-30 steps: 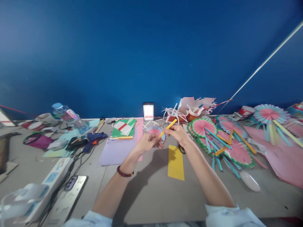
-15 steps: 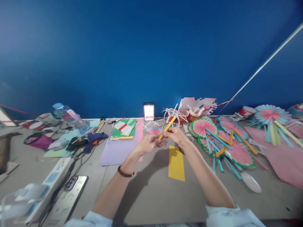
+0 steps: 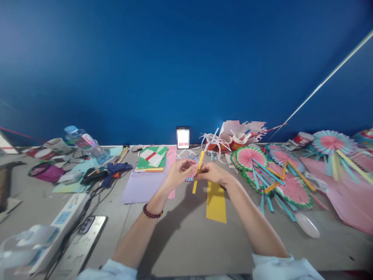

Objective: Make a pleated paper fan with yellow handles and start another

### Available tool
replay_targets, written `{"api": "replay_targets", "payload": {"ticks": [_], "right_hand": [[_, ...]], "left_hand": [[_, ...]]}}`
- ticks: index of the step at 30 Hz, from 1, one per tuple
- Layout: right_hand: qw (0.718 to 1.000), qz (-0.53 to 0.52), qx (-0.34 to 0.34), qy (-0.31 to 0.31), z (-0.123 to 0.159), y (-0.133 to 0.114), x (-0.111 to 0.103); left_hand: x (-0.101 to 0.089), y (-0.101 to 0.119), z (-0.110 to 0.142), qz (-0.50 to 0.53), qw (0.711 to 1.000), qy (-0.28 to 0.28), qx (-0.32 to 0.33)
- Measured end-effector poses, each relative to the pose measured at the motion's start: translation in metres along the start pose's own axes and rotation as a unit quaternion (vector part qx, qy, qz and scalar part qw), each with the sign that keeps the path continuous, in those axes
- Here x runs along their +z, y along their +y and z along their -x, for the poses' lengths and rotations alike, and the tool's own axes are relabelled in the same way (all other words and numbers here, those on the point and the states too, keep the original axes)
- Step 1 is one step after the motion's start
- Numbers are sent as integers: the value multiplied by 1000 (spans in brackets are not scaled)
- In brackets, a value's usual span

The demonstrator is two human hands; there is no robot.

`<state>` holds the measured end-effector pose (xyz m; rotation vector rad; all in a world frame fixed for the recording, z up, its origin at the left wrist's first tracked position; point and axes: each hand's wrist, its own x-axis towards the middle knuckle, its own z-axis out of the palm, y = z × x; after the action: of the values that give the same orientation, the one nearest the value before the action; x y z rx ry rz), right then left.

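My left hand [image 3: 178, 174] pinches a small pleated pink and blue paper fan [image 3: 190, 170], held up over the grey table [image 3: 186, 241]. My right hand [image 3: 212, 173] pinches a narrow folded yellow paper strip [image 3: 197, 172] and holds it nearly upright against the fan's face. A beaded bracelet sits on my left wrist. Both hands' fingers are closed on their pieces and meet at the table's middle. A yellow paper rectangle [image 3: 216, 201] lies flat just below my right hand.
Finished watermelon-like paper fans [image 3: 271, 173] with teal and yellow handles cover the right side. A stack of coloured paper [image 3: 152, 158], a lilac sheet [image 3: 142, 186], a blue glue gun [image 3: 116, 170], a bottle [image 3: 84, 144], a phone [image 3: 183, 137] and cups [image 3: 230, 140] lie around.
The yellow strip has swung from a slant pointing up-right to nearly upright, and now lies against the small fan. Both hands have drawn closer together.
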<state>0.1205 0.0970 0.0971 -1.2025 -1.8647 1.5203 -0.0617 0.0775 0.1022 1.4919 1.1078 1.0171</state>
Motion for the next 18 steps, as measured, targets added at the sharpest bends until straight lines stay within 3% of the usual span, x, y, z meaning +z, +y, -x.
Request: {"api": "replay_targets", "payload": {"ticks": [4, 8, 14, 18], "right_hand": [[998, 39, 12, -48, -2, 0, 11], [998, 13, 19, -65, -1, -5, 15], [994, 12, -1, -110, -5, 4, 12], [990, 2, -19, -137, -9, 12, 16]], "left_hand": [[10, -8, -4, 5, 998, 70, 3], [9, -11, -3, 42, 992, 117, -13], [2, -4, -2, 114, 989, 95, -28], [-1, -3, -4, 143, 982, 117, -49]]}}
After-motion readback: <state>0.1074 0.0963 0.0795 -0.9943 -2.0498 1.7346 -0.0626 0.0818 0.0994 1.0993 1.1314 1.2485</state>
